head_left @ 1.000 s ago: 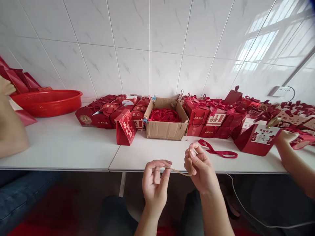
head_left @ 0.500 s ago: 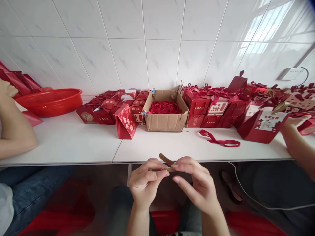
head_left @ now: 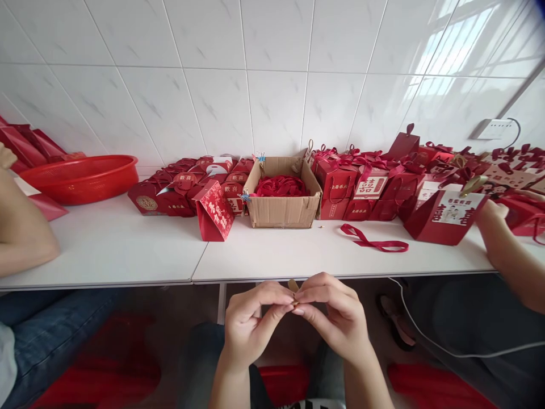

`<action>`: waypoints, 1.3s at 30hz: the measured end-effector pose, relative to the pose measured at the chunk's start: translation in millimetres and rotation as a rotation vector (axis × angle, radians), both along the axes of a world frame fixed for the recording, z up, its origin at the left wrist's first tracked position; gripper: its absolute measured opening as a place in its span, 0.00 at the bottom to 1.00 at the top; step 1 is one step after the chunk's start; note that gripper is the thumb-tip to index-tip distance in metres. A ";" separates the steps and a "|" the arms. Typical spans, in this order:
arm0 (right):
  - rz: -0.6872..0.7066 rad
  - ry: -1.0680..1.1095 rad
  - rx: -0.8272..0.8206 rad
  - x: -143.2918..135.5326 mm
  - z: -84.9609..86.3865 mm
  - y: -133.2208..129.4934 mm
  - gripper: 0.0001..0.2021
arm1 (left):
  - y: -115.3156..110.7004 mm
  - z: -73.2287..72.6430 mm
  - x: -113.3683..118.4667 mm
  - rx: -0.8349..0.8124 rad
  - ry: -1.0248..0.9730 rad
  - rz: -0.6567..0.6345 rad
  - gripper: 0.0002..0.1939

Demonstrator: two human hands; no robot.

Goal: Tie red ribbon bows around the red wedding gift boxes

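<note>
Just in front of the table edge, my left hand (head_left: 254,321) and my right hand (head_left: 334,312) meet fingertip to fingertip. Pinched between them is a small tan strap (head_left: 293,285); one end sticks up behind the fingers, and the rest is mostly hidden. On the table beyond, a cardboard box (head_left: 284,212) holds a heap of dark red ribbons (head_left: 281,186). A loose red ribbon loop (head_left: 374,241) lies to the right of the box. Left of it stands a red gift box (head_left: 215,213) with printed characters.
Folded red gift boxes (head_left: 170,199) and ribbon-tied boxes (head_left: 340,182) line the tiled wall. A red plastic basin (head_left: 80,180) is at left, beside a person's arm (head_left: 25,233). Another person's arm (head_left: 506,244) reaches in at right near a red box (head_left: 443,218).
My right thumb and fingers have closed in against my left fingertips. Less of the strap shows now. At right, the other person's hand has changed position beside the red boxes.
</note>
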State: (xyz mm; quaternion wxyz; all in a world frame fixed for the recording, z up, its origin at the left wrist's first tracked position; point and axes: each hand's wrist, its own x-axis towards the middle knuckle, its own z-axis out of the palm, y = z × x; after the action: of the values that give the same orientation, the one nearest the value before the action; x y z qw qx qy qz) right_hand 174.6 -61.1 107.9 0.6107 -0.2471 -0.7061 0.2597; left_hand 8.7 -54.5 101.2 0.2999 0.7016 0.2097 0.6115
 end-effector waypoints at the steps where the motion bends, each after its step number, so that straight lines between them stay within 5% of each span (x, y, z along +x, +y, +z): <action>1: 0.000 0.001 0.005 0.5 -0.4 -0.3 0.14 | -1.1 0.5 0.1 -0.043 -0.006 -0.003 0.11; 8: 0.056 0.012 -0.052 5.3 -2.0 -3.5 0.12 | -8.4 9.0 -2.0 -0.244 -0.015 -0.070 0.04; 12: 0.118 0.014 -0.133 6.3 -2.2 -4.3 0.09 | -8.3 9.5 -3.6 -0.357 -0.011 -0.108 0.08; 25: 0.251 0.000 -0.200 4.9 -5.4 -0.7 0.06 | -6.6 5.9 -4.9 -0.367 0.091 -0.037 0.03; 36: 0.305 0.019 -0.190 3.8 -11.5 2.6 0.09 | -1.2 3.4 2.1 -0.711 -0.022 -0.240 0.11; 39: 0.298 0.041 -0.239 4.8 -11.9 4.0 0.08 | 6.0 -0.2 -0.9 -0.681 -0.014 -0.112 0.12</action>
State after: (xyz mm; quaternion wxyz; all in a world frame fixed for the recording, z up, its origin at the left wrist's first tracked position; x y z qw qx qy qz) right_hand 179.5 -57.1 96.0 0.5462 -0.2053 -0.6862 0.4344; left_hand 7.8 -48.5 101.0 0.5515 0.5675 0.3607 0.4937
